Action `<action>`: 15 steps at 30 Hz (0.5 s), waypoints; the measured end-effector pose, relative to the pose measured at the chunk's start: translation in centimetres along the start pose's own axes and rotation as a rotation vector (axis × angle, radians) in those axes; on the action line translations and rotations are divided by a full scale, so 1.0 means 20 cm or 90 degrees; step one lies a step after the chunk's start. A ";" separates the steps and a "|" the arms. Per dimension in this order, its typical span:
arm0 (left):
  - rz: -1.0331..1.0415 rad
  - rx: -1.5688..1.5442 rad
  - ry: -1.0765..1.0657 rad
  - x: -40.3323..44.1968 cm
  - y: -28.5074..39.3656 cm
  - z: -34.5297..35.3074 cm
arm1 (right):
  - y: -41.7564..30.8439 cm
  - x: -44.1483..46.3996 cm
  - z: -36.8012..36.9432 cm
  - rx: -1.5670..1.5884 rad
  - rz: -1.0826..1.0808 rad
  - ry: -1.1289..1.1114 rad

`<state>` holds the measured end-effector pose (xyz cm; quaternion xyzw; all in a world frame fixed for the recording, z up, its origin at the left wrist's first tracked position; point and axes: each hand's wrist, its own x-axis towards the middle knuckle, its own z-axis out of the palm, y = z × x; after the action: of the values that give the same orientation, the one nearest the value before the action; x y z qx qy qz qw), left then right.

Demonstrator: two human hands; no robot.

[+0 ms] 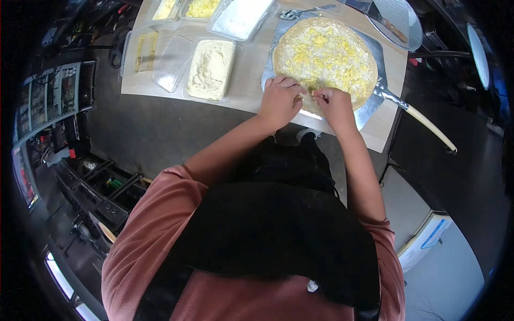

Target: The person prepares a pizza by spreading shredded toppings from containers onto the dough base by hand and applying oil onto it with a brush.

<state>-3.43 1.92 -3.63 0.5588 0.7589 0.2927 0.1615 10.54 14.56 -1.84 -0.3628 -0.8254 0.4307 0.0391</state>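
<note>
A round flat dough (332,53) topped with white cream and yellow shreds lies on a metal peel (373,51). At the dough's near edge is my left hand (281,101), its fingers curled and pressed together over the rim. Beside it, my right hand (336,104) has thumb and fingers pinched at the same edge. What the fingertips hold is too small to make out. Left of the dough stands a clear container of cream (211,69).
Farther back are a container of yellow shreds (201,7), a container of white stuff (242,17) and a spoon (292,14). A clear lid (172,63) lies at the left. The peel's handle (428,127) juts past the table's right edge; a mesh strainer (396,24) is behind.
</note>
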 end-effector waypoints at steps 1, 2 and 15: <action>-0.002 0.005 0.005 0.00 -0.01 -0.01 | -0.02 0.02 0.01 -0.026 -0.036 0.007; -0.004 0.010 0.011 0.01 -0.02 -0.01 | -0.03 0.03 0.01 -0.053 -0.073 0.013; -0.047 0.081 -0.046 0.08 -0.02 -0.09 | -0.16 0.02 -0.07 -0.263 -0.143 -0.010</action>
<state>-5.16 2.82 -2.31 0.5497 0.7899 0.2171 0.1636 8.94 14.46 1.34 -0.2657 -0.9315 0.2483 0.0054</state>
